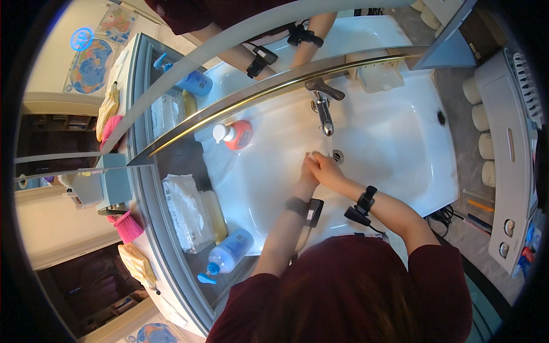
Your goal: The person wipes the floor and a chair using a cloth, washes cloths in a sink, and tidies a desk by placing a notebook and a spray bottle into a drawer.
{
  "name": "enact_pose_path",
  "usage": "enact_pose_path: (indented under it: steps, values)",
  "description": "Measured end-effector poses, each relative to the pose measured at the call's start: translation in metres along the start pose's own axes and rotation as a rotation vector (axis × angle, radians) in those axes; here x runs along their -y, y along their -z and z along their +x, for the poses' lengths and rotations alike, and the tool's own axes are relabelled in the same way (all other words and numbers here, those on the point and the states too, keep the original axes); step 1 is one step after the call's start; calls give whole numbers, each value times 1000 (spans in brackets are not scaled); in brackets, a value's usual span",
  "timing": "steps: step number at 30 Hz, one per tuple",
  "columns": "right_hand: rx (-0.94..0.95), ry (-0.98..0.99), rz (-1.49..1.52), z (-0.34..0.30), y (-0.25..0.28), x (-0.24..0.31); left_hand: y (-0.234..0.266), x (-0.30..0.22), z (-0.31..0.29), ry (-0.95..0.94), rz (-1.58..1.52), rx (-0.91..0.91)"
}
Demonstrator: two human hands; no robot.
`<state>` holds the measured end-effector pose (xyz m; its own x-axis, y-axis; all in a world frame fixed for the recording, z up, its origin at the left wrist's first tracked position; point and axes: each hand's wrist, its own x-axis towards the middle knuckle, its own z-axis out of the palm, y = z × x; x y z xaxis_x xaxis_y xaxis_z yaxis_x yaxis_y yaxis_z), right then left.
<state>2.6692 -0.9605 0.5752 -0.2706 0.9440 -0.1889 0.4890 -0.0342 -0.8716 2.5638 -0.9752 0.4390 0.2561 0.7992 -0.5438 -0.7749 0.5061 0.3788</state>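
Over the white sink (pixel 377 166), my left hand (pixel 308 174) and my right hand (pixel 328 170) are pressed together, closed, with the right partly covering the left. A small whitish patch, perhaps lather, shows at the fingertips. Whatever lies between the palms is hidden. Just beyond them is a chrome faucet (pixel 323 111), its spout end apart from my fingers. The metal drain (pixel 338 156) sits right beside my right hand. To the far left on the sink's ledge stands an orange-red pump bottle (pixel 242 135) with a white top.
Left of the sink are a blue pump bottle (pixel 231 251) lying tilted and a white plastic pack (pixel 186 211). A mirror with a gold-coloured edge (pixel 251 100) spans the far side. At right stands a white cabinet (pixel 512 154) with cups; black cables (pixel 443 217) lie nearby.
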Motion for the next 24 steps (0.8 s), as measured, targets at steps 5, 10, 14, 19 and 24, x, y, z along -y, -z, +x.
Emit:
enact_pose_path:
  steps: [5, 10, 14, 19, 24]
  values:
    - [53, 254, -79, 0, -17, -43, -47, -11, -20, 166, 98, -45]
    - [131, 79, -109, 21, 5, -43, -95, -13, -54, 131, -66, -250]
    - [-90, -18, -195, 34, 8, -72, -55, -28, -66, 35, 134, -276]
    - [-73, -120, 17, 41, 41, -59, -4, -36, -81, -2, 765, -489]
    - [28, -96, 23, 54, 24, -82, -20, -7, -53, -743, 1665, -167]
